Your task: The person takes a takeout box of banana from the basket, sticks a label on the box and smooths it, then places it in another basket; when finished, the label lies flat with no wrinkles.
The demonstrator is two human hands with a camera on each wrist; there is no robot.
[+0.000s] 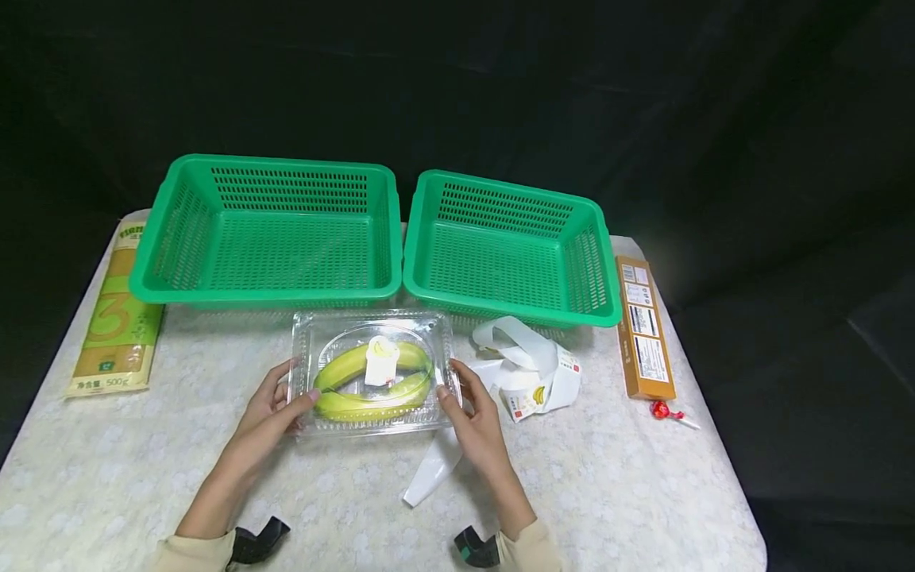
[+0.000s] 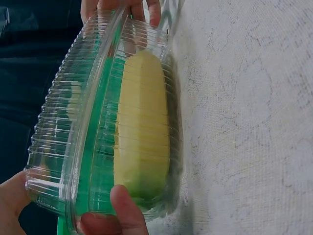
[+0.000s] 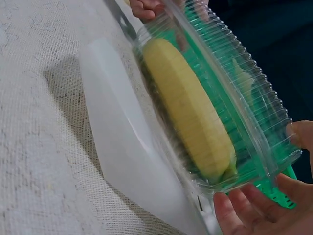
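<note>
A clear plastic clamshell box (image 1: 357,318) with a ribbed rim is closed over bananas (image 1: 372,409). On its lid is a white sticker (image 1: 380,365) with a rounded top. My left hand (image 1: 266,425) grips the box's left end, thumb on one side and fingers on the other. The opposite end is held by my right hand (image 1: 477,425) in the same way. In the left wrist view, a yellow banana (image 2: 142,122) with a greenish end shows through the box wall. The right wrist view shows the box low over the cloth.
Two green plastic baskets (image 1: 268,298) (image 1: 511,306) stand side by side behind the box. A loose roll of white labels (image 1: 561,381) lies at right, its strip (image 1: 432,473) trailing forward. A noodle packet (image 1: 117,326) lies left; an orange box (image 1: 646,334) and red-wrapped lollipop (image 1: 661,410) lie right.
</note>
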